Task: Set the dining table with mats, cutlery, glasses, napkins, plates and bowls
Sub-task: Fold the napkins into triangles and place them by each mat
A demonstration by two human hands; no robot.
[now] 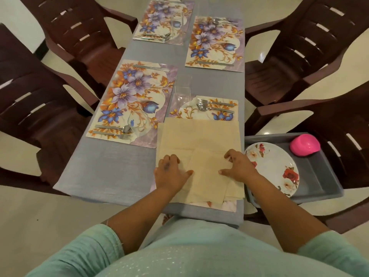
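On near floral mat [219, 113]: beige cloth napkin [199, 140], left hand [171, 170], right hand [237, 166] pressing, each grip loosely apart.

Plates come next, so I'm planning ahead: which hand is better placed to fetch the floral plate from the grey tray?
Right. The right hand rests on the napkins right beside the floral plate; the left hand is farther away.
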